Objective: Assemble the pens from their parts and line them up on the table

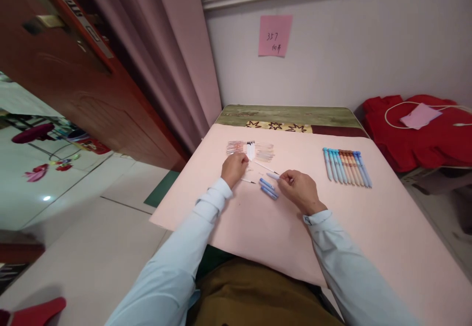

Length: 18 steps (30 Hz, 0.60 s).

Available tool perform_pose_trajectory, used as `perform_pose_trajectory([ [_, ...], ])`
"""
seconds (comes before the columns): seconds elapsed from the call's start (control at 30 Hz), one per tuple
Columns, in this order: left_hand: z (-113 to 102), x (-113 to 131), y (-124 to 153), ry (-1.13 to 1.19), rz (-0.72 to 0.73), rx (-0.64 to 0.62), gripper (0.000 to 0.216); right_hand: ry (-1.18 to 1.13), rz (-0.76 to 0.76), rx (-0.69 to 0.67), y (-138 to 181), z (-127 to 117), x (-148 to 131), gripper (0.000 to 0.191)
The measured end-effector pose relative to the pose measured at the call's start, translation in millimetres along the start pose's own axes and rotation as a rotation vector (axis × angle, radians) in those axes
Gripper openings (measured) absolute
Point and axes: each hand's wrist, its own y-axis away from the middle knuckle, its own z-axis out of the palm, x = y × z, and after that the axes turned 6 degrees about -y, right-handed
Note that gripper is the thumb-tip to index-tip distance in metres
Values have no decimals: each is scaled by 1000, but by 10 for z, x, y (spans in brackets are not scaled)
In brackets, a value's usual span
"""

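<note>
Row of finished pens (347,167) lies right; my right hand (300,190) pinches a blue pen barrel (273,175); left hand (233,168) closed over the refill pile (250,150); loose parts remain.

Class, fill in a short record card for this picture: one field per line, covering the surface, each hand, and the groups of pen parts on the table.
Surface: pink table cover
Left hand: closed, fingertips at the row of refills and clear barrels
Right hand: pinching a pale blue pen piece with a white refill sticking out
Between hands: two blue pen parts, one loose refill
Right of hands: row of finished pens, blue and orange
Wall: pink note
</note>
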Motion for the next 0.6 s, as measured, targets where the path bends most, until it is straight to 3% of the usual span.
perform_pose_trajectory([
  [0.13, 119, -28, -151, -46, 51, -79, 25, 11, -2, -18, -14, -10, 5, 14],
  [0.33, 199, -52, -175, -66, 98, -154, 18, 39, -12, -44, -31, -16, -15, 14],
  [0.6, 130, -3, -207, -50, 123, -133, 14, -30, -17, 30, -24, -42, -16, 20],
])
